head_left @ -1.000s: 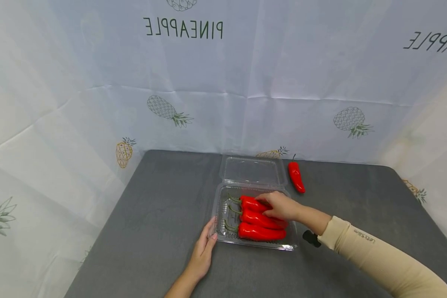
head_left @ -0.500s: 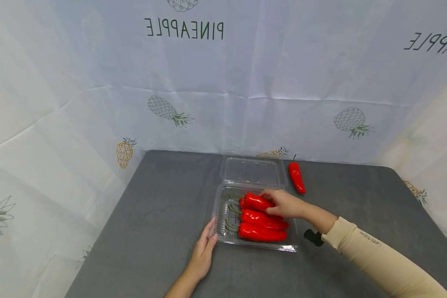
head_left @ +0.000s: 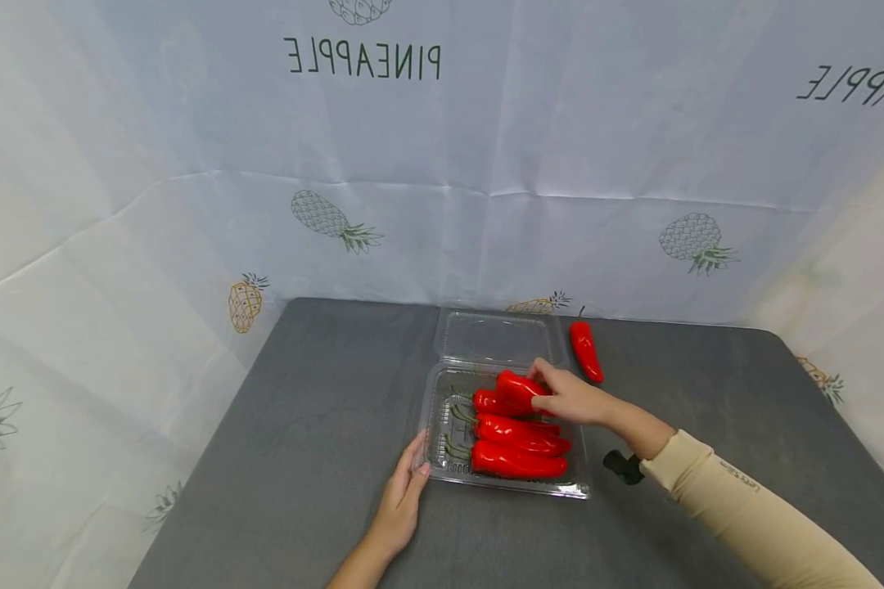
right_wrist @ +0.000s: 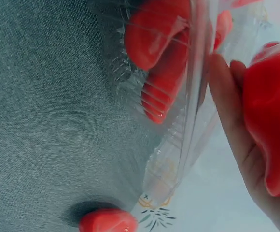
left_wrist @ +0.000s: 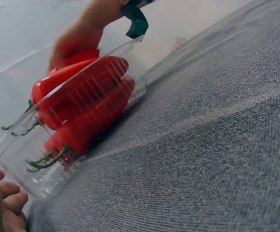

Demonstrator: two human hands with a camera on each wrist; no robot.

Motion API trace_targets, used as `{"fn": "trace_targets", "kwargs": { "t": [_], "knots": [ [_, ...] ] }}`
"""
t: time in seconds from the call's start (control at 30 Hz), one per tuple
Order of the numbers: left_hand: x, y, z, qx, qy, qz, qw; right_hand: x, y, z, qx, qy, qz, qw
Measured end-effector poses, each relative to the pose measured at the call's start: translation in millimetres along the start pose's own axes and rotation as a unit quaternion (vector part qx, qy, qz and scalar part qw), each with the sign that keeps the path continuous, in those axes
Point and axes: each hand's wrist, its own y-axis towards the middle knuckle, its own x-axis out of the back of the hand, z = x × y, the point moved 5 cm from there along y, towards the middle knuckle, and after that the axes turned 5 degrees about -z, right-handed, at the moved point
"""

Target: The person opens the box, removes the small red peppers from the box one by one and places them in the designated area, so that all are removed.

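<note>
Above the back of a clear plastic clamshell container [head_left: 442, 491], my right hand [head_left: 573, 401] holds a red pepper [head_left: 517, 389], lifted off the others. In the right wrist view that pepper [right_wrist: 271, 104] lies against the palm. Inside the container, a front pepper [head_left: 519, 460] and a middle pepper [head_left: 519, 433] lie side by side, green stems to the left. Another pepper [head_left: 486, 402] shows partly beneath the held one. My left hand [head_left: 399, 501] grips the container's near left corner; in the left wrist view its fingers [left_wrist: 15, 202] bend against the clear wall.
The container's hinged lid [head_left: 499, 337] lies folded back toward the patterned curtain [head_left: 442, 139]. One more red pepper [head_left: 586, 350] rests on the grey table [head_left: 324, 409], right of the lid. A black object [head_left: 623, 467] appears by the right wrist.
My right hand has risen and shifted slightly back and right with the held pepper, uncovering a pepper below. My left hand and the container have stayed in place.
</note>
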Motion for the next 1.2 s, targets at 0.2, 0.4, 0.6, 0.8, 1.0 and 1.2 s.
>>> {"fn": "trace_targets", "kwargs": {
  "t": [0.2,0.4,0.6,0.8,1.0,1.2],
  "knots": [
    [-0.1,-0.4,0.7,0.005,0.005,0.0,1.0,1.5,-4.4,-7.6,-0.017,0.053,0.025,0.9981],
    [-0.1,-1.1,1.6,0.005,0.0,0.001,1.0,7.8,-8.6,-19.1,-0.058,0.085,0.032,0.9942],
    [-0.3,-1.3,2.0,0.005,0.006,-0.001,1.0,17.5,-9.1,-30.2,-0.07,0.103,0.008,0.9922],
    [-0.6,-1.1,1.7,0.001,0.001,-0.001,1.0,30.7,-8.3,-44.4,-0.076,0.102,-0.022,0.9916],
    [-0.4,-0.7,2.3,-0.003,-0.001,-0.004,1.0,45.5,-9.4,-63.6,-0.104,0.106,-0.092,0.9847],
    [-0.1,-0.6,2.4,0.001,0.004,-0.007,1.0,59.6,-11.4,-81.6,-0.124,0.072,-0.151,0.978]
  ]
}}
